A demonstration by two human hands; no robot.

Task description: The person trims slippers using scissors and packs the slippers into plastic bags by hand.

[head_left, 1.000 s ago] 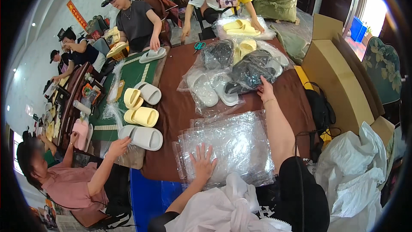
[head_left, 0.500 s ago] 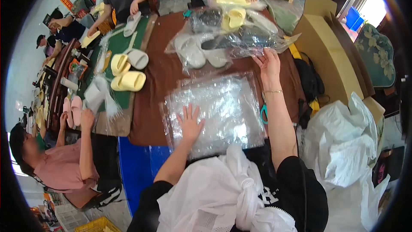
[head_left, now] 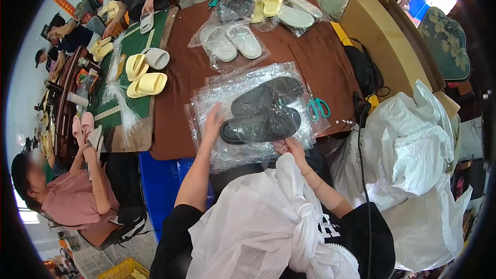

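A pair of dark grey slippers [head_left: 261, 126] lies in a clear plastic bag on a stack of clear plastic bags [head_left: 217, 156] in front of me. My left hand [head_left: 211, 124] rests at the left side of the slippers, its fingers stretched away from me and seen nearly edge-on. Near the slippers' close right side, my right hand [head_left: 292, 151] has its fingers closed on the edge of the clear bag. Teal-handled scissors [head_left: 318, 109] lie just right of the stack.
Beyond the stack sit bagged light grey slippers [head_left: 243, 41]; more bagged pairs lie farther back. Yellow slippers [head_left: 150, 83] stand on a green mat [head_left: 116, 126] at left. An open cardboard box [head_left: 380, 36] and white sacks [head_left: 398, 150] are at right. Several co-workers sit around.
My right hand has brought the bagged dark grey slippers from the far right down onto the stack. My left hand has shifted from flat on the stack to its left side.
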